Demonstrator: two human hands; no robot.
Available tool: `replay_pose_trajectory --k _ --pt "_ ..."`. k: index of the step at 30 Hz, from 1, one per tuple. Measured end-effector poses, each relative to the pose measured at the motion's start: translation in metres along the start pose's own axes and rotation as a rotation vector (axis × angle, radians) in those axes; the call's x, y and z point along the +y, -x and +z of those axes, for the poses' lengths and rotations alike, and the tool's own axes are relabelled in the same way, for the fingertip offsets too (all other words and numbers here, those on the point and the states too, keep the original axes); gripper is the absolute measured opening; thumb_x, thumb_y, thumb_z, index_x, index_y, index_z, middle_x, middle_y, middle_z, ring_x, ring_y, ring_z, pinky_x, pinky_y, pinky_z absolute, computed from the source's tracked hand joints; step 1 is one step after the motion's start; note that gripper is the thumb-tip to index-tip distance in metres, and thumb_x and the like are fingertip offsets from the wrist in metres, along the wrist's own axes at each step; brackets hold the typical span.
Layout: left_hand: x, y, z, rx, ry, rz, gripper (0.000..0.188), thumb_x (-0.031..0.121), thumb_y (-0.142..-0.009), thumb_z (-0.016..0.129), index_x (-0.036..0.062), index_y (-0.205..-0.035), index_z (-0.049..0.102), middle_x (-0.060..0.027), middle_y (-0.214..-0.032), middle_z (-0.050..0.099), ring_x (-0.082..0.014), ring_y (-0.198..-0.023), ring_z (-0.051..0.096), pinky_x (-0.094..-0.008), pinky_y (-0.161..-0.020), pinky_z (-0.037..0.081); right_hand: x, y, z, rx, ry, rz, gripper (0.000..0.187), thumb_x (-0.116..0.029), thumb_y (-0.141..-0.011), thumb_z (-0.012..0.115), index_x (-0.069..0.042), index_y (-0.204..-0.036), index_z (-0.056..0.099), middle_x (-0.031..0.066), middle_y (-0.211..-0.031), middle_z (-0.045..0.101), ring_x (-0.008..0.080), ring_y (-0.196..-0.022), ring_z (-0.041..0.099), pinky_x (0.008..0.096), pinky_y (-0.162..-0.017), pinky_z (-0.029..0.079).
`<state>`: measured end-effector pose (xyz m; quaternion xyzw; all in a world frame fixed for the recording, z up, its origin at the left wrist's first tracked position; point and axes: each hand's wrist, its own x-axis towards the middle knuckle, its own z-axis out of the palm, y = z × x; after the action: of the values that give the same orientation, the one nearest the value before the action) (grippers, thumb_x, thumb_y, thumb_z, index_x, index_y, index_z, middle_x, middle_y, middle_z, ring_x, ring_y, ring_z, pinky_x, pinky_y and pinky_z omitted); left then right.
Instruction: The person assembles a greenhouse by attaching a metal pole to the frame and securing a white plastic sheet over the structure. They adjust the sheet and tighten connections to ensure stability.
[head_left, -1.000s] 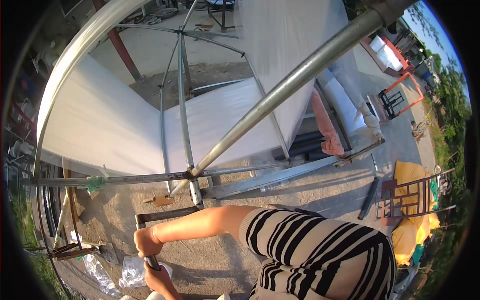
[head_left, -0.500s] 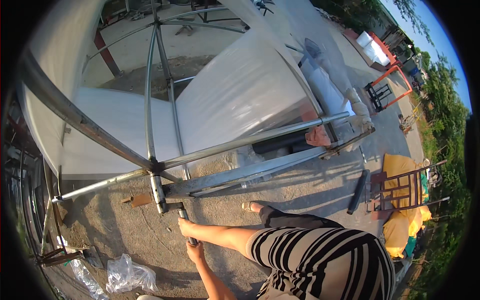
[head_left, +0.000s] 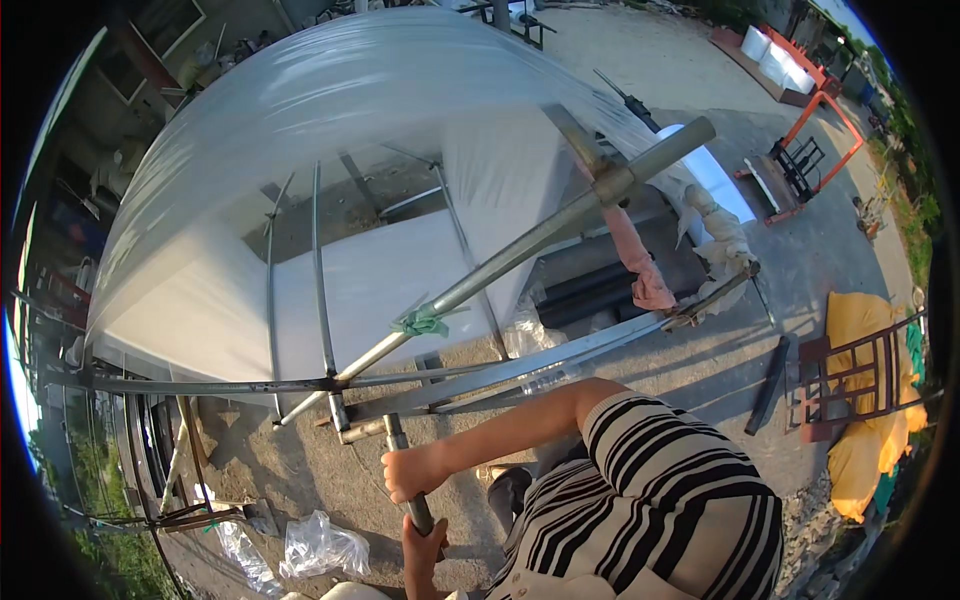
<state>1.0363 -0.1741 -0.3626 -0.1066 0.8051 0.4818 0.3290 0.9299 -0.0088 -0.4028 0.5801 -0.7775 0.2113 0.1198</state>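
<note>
Both of my hands wrap round a grey metal crank handle (head_left: 396, 436) at the near end of the frame. My right hand (head_left: 413, 473) is closed on its middle, with the arm reaching in from the right. Below it, my left hand (head_left: 424, 545) is closed near the lower end. A short crossbar (head_left: 362, 430) joins the handle to a metal pipe end (head_left: 340, 416) of the frame. Clear plastic film (head_left: 300, 95) arches over the metal frame, and a green strip (head_left: 425, 321) is tied round a long slanting pipe (head_left: 520, 250).
A pale metal beam (head_left: 520, 366) runs rightward just beyond my hands. Crumpled clear plastic (head_left: 325, 545) lies on the ground to the left. At the right are a brown metal rack (head_left: 865, 380), yellow sacks (head_left: 855, 465) and an orange-framed hand truck (head_left: 820, 150). Dark rolls (head_left: 590, 295) lie beyond the beam.
The view has shifted, bringing the film's arched top into sight. My hands, still on the crank handle, appear lower and farther right. The right elbow is more bent and raised.
</note>
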Motion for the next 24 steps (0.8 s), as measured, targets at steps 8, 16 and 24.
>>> replay_pose_trajectory --k 8,16,24 --pt "0.004 -0.009 -0.176 0.557 -0.522 0.212 0.031 0.008 -0.071 0.065 -0.0025 -0.097 0.051 -0.0113 -0.065 0.054 -0.0234 -0.050 0.058 -0.0366 -0.047 0.046 0.059 -0.187 0.012 0.275 0.064 -0.228 0.018 -0.030 -0.065 0.065 -0.015 -0.066 0.056 -0.0006 -0.060 0.059 0.0195 -0.061 0.062 0.0356 -0.056 0.045" --pt "-0.079 -0.123 -0.266 0.866 -0.855 0.088 0.034 0.009 -0.065 0.061 0.0048 -0.099 0.058 -0.0191 -0.077 0.064 -0.0395 -0.072 0.061 -0.0473 -0.063 0.047 0.120 -0.302 0.152 -0.157 -0.006 -0.149 0.013 -0.030 -0.062 0.064 -0.018 -0.067 0.065 0.0017 -0.063 0.065 0.0231 -0.063 0.065 0.0370 -0.053 0.049" --pt "-0.206 -0.239 -0.166 0.607 -0.695 -0.037 0.024 0.015 -0.067 0.062 0.0081 -0.090 0.057 -0.0181 -0.075 0.065 -0.0385 -0.072 0.063 -0.0483 -0.062 0.048 0.115 -0.183 0.335 -0.431 0.265 0.207 0.007 -0.028 -0.065 0.068 -0.024 -0.070 0.069 -0.0069 -0.080 0.067 0.0142 -0.083 0.062 0.0359 -0.079 0.038"
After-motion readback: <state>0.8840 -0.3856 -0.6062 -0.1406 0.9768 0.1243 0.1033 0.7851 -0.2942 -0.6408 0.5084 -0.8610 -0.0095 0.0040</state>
